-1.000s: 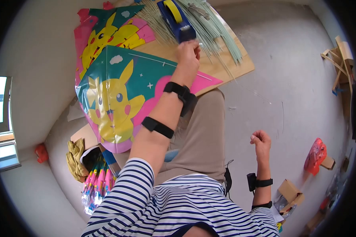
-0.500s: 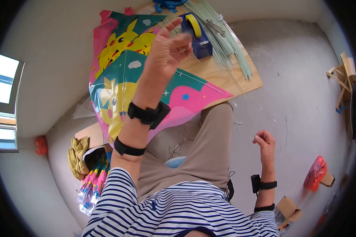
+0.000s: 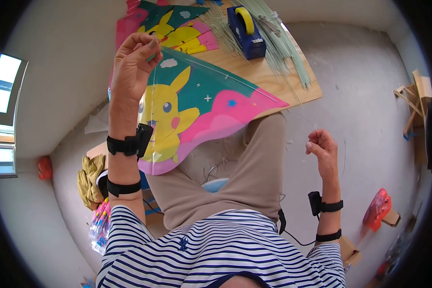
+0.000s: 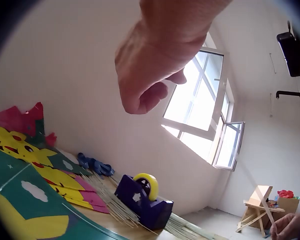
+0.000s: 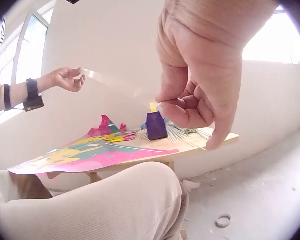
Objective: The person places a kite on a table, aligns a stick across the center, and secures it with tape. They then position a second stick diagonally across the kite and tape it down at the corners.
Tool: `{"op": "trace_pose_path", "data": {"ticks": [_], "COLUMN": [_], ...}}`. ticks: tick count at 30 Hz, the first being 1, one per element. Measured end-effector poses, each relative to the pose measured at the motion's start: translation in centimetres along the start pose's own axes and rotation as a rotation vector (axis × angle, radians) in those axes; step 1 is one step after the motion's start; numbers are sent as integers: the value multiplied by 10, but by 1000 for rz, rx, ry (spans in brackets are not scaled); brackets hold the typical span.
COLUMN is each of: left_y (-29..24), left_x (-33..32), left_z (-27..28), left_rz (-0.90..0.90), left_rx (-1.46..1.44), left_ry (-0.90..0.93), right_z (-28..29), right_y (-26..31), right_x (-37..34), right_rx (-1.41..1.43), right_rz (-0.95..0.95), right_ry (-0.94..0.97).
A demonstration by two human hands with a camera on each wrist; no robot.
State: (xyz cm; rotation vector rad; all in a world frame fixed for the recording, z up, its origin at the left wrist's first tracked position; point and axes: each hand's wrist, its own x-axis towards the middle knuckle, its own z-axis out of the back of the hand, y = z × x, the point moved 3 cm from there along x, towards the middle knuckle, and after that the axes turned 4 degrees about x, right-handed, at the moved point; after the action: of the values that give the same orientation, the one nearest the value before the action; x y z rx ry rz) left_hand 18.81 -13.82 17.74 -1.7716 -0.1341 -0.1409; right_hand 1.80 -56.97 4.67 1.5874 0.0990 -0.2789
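A long clear strip of tape (image 5: 112,84) stretches through the air between my two hands in the right wrist view. My left hand (image 3: 135,67) pinches one end, raised over the left part of a plastic kite (image 3: 209,103) printed with a yellow cartoon figure on green and pink. Out to the right, beyond my knee, my right hand (image 3: 324,151) pinches the other end between thumb and forefinger. A blue tape dispenser (image 3: 251,43) with a yellow-cored roll stands on the wooden board behind the kite. Thin white sticks lie along the kite's edge.
Pale green sticks (image 3: 293,60) lie bundled beside the dispenser. More printed kite sheets (image 3: 177,38) are stacked at the back left. A wooden frame (image 3: 409,113) and a red bag (image 3: 377,210) stand on the floor to the right. A ring-shaped roll (image 5: 223,220) lies on the floor.
My left hand has swung left from the dispenser to above the kite's left part, drawing the tape out. My right hand has stayed at the right, rising slightly.
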Motion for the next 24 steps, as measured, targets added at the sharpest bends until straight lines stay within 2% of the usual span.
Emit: {"op": "trace_pose_path", "data": {"ticks": [2,9,12,14,20,24], "left_y": [-1,5,16,26,49,55], "left_x": [1,8,16,22,33,39], "left_z": [20,67,89,101,114,118], "left_rz": [27,63,92,125,184,202], "left_rx": [-56,28,71,75,155,205], "left_ry": [78,-73,-110,-114,-186,-221], "right_z": [-5,-25,-32,-37,-48,-54], "right_y": [-2,6,10,11,8,8], "right_x": [11,54,66,73,91,102], "right_rx": [-64,-258,-126,-136,-191,-303], "right_rz": [3,68,41,45,17,44], "right_ry": [38,83,113,114,143,87]}}
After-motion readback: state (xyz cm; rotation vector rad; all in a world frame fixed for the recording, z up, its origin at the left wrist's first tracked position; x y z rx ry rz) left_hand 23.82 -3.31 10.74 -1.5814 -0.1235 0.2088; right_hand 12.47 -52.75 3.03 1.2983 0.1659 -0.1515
